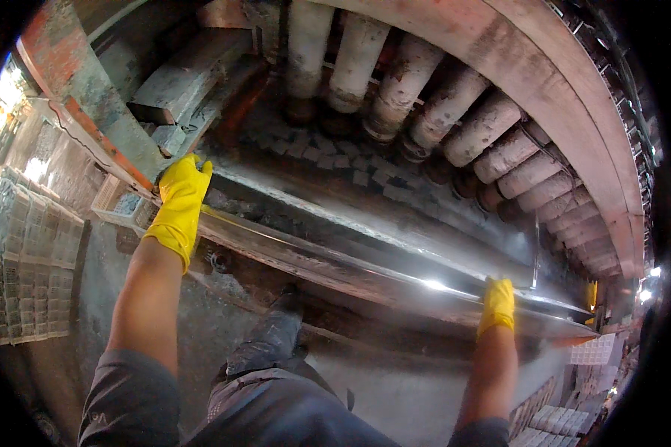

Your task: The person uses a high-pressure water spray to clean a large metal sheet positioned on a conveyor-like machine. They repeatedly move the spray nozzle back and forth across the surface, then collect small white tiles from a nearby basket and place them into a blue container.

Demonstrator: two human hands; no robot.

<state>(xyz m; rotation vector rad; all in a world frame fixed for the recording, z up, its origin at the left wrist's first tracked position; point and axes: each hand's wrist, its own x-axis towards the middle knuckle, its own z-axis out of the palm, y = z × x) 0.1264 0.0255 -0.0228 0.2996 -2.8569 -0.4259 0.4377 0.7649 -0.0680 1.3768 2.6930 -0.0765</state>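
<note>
My left hand [179, 200], in a yellow rubber glove, is closed at the left end of a long machine trough, close beside a worn metal upright [101, 89]. What its fingers hold is hidden. Farther right, my right hand [497, 307], gloved the same way, has its fingers curled over a long shiny metal strip [380, 270] along the trough's near edge. Both arms reach forward, wide apart. Behind the strip, many small flat grey pieces [335, 156] lie on the dark machine bed, under a row of thick, dirty cylinders [410, 86].
A large curved beam [544, 82] arches over the cylinders. On the left are a white plastic crate [119, 203] and stacked pale trays [33, 253]. More trays [559, 421] stand at the lower right. A grey metal box [190, 74] sits at the upper left. My leg [268, 335] is against the machine's near side.
</note>
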